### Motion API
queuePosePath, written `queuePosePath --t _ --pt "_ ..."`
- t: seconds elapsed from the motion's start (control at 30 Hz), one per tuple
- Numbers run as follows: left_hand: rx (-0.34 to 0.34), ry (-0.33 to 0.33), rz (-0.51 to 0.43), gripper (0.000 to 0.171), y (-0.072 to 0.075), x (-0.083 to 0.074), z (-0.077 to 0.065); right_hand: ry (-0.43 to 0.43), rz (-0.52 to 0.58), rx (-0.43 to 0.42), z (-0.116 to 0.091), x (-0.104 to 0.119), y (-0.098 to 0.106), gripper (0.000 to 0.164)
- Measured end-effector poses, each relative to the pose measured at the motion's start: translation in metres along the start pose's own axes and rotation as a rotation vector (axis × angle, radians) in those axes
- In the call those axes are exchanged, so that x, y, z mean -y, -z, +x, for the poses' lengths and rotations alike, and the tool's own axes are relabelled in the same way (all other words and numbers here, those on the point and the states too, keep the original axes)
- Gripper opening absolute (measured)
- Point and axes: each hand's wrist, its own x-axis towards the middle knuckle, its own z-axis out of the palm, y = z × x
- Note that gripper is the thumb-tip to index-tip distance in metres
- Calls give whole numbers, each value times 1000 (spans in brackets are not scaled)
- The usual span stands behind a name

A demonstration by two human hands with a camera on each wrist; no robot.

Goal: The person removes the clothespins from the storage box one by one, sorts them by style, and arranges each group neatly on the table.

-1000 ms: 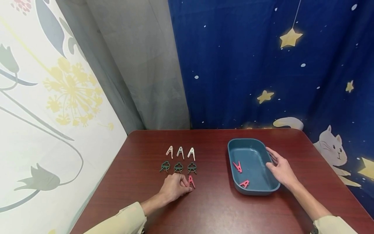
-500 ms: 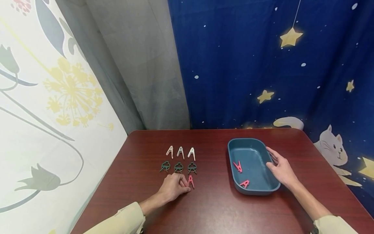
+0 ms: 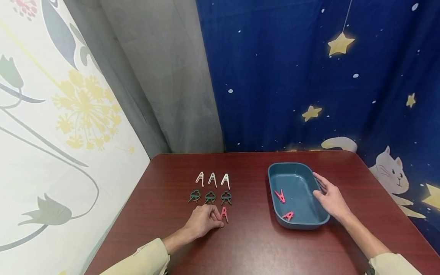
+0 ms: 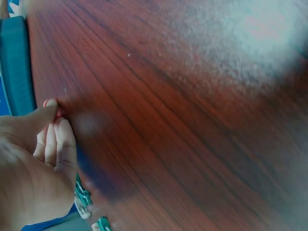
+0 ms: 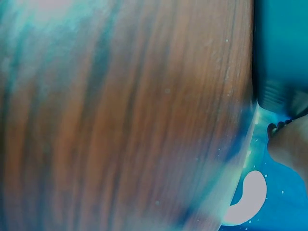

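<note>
In the head view my left hand [image 3: 204, 221] is low over the table, with its thumb and fingertips at a small pink spring clip [image 3: 224, 214]. The left wrist view has the clip's red edge [image 4: 58, 113] showing between thumb and fingers, most of it covered. My right hand [image 3: 331, 198] holds the right wall of a blue-grey rectangular tray [image 3: 299, 225], thumb over the rim and fingers outside. Inside the tray lie two pink clips, one upper pink clip [image 3: 280, 196] and one lower pink clip [image 3: 288, 216].
Beyond the left hand are a row of three green round-topped clips [image 3: 210, 197] and, behind it, three white clips [image 3: 212, 179]. All rest on the dark red wooden table [image 3: 247, 244]. A blue star-patterned curtain [image 3: 275, 76] hangs behind the table's far edge.
The left hand has shifted slightly left, and the pink clip beside its fingertips has moved a little left too. The right hand and tray have stayed in place.
</note>
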Motion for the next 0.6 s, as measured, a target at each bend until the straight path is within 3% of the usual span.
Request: queuePosePath --t 0.13,0.27,0.43,0.6 --pt "-33 21 18 31 4 1 3 -2 -1 0 0 1 0 67" --pt "-110 67 26 33 10 3 12 1 -9 -1 0 0 0 67" --pt "-222 101 -26 24 18 -1 36 -2 -1 0 1 -1 0 67" --pt "-282 43 -152 13 24 -13 65 0 -9 -8 0 0 -1 67"
